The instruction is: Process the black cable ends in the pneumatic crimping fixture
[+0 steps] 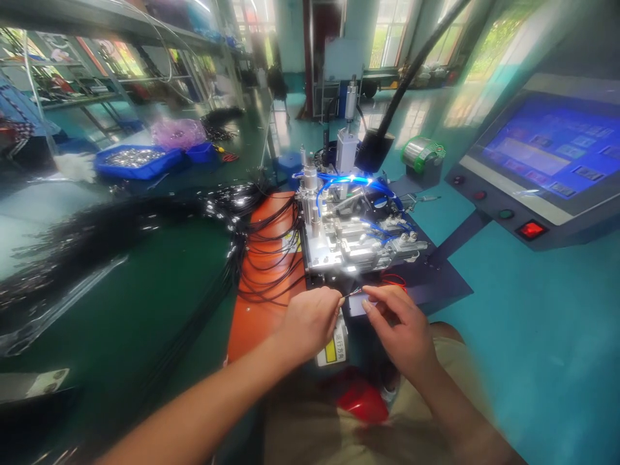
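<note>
In front of the machine, my left hand (312, 320) is closed in a fist-like pinch around a thin cable. The cable's short wire end (354, 293) sticks out to the right from between its thumb and forefinger. My right hand (402, 326) is at the tip of this wire end, its forefinger at or very near the wire and its thumb slightly apart below. The bench-top machine (358, 242), with metal cylinders and blue air tubes, stands just beyond both hands. Black cables (264, 271) loop over an orange panel (242, 326) left of my left hand.
At the right, a control panel with a lit blue screen (557, 148) stands on an arm. A large bundle of black cables (121, 219) covers the green table at left. Behind it is a blue tray (130, 171) of small metal parts. Something red (363, 400) sits below my hands.
</note>
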